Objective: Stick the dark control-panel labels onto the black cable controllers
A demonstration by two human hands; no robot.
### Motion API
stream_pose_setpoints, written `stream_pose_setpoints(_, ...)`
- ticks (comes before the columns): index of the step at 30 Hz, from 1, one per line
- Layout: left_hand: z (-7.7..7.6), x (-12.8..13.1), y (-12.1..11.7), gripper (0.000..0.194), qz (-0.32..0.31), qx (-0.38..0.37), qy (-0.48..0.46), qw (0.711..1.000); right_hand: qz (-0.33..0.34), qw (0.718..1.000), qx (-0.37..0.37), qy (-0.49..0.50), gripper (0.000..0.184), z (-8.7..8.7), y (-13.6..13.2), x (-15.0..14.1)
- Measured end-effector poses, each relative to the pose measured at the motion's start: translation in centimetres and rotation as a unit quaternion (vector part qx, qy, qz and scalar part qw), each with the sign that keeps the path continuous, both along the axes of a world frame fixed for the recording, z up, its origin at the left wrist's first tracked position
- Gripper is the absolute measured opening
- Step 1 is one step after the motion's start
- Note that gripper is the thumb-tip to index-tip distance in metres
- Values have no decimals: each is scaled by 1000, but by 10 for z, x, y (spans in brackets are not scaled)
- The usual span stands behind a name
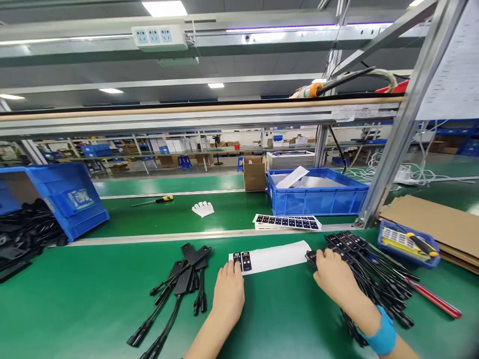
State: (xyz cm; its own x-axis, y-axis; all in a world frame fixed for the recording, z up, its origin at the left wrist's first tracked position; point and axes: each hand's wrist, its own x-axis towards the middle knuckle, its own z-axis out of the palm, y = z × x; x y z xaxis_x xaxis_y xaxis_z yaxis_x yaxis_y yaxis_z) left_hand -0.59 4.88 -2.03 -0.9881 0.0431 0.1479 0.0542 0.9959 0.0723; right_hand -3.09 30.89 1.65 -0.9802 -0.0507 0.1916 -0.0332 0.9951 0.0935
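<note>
My left hand is at the left end of a white label sheet; its fingers are drawn together over the lower edge of a black label pair. Whether a label is lifted is hidden by the fingertips. My right hand, with a blue band at the wrist, closes on a small black control box by the sheet's right end. Beside it lies a pile of black control boxes with cables. To the left, several similar black cabled boxes lie loosely crossed on the green bench.
A blue crate stands behind a stack of label sheets. A tipped blue bin spills black cables at left. A screwdriver and white glove lie behind. At right are a small tray, red pen-like tool and cardboard.
</note>
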Motion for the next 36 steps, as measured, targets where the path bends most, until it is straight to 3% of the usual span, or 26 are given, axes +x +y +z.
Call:
stream_pose_setpoints(4, -1, 1, 1, 48, 8, -23, -22, 999, -5, 999, 44, 13, 43, -1, 5, 1)
stream_pose_setpoints(6, -1, 1, 2, 48, 6, -29, -31, 999, 35, 999, 7, 5, 44, 3, -5, -5)
stream_pose_setpoints(11, 3, 2, 3, 41, 5, -37, -36, 999, 203, 965, -151, -64, 30, -1, -64, -39)
stream_pose_setpoints(15, 4, 2, 4, 39, 13, -41, -27, 999, 236, 949, -194, -81, 29, -25, -112, -67)
stream_pose_setpoints(18, 2, 1, 4, 39, 17, -40, -25, 999, 240, 945, -209, -71, 25, -40, -132, -74)
stream_pose_setpoints(22, 0, 0, 4, 42, 14, -35, -30, 999, 245, 944, -213, -59, 30, -46, -139, -70)
stream_pose_setpoints(31, 1, 1, 8, 40, 12, -25, -40, 999, 220, 951, -203, -74, 29, -41, -142, -73)
stream_pose_setpoints(36, -1, 0, 7, 40, 8, -18, -34, 999, 235, 947, -211, -56, 14, -42, -140, -72)
